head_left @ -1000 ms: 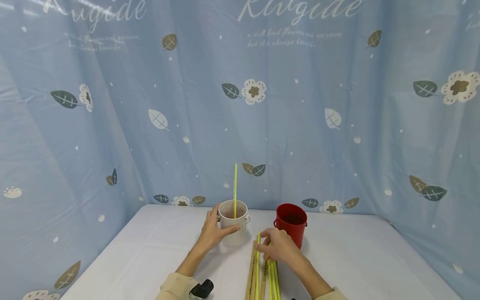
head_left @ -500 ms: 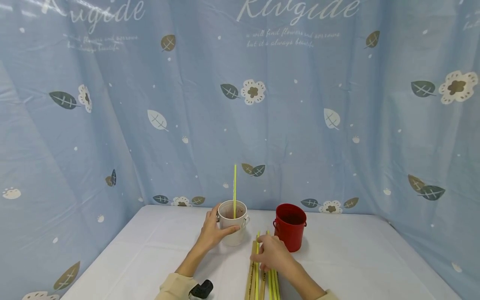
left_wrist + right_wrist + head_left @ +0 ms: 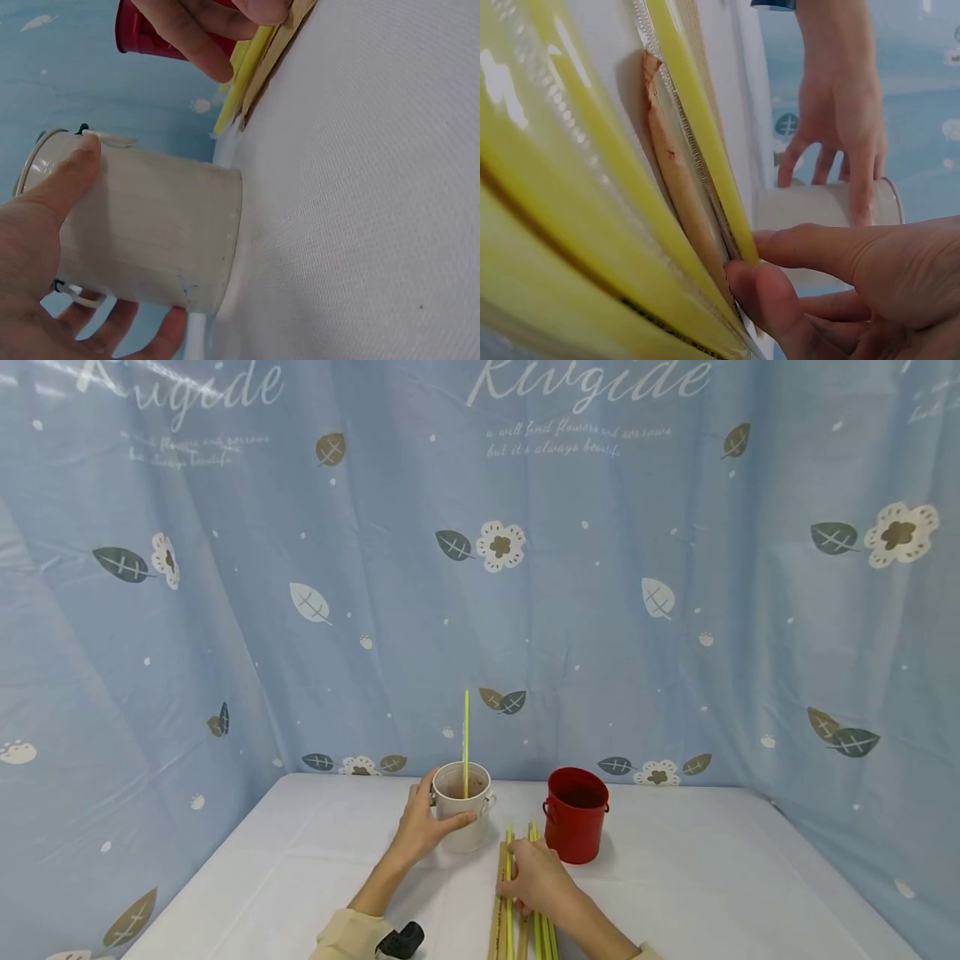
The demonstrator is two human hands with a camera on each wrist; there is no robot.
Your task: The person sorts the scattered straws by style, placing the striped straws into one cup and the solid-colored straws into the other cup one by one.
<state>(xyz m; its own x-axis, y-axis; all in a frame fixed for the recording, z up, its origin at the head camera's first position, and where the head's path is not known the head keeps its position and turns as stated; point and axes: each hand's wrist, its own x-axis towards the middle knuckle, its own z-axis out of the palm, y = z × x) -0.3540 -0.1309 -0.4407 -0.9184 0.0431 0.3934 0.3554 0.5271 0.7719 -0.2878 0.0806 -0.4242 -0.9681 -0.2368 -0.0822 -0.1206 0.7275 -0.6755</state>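
Note:
My left hand holds a small off-white bucket, its thumb on the near side and its fingers round the other side. One thin yellow stick stands upright in that bucket. Lower right of it, my right hand is over a row of long thin sticks lying on the table. In the right wrist view its thumb and fingertips pinch the end of a yellow stick edged with clear wrap. Other yellow sticks and brown sticks with small print lie alongside. The palm partly covers them.
A red bucket stands just beyond my right hand, and nothing shows above its rim. White cloth covers the table. A blue patterned curtain hangs behind and at the sides.
My right hand has moved slightly left and down over the sticks, and its fingers have closed on a yellow one. My left hand stays on the off-white bucket.

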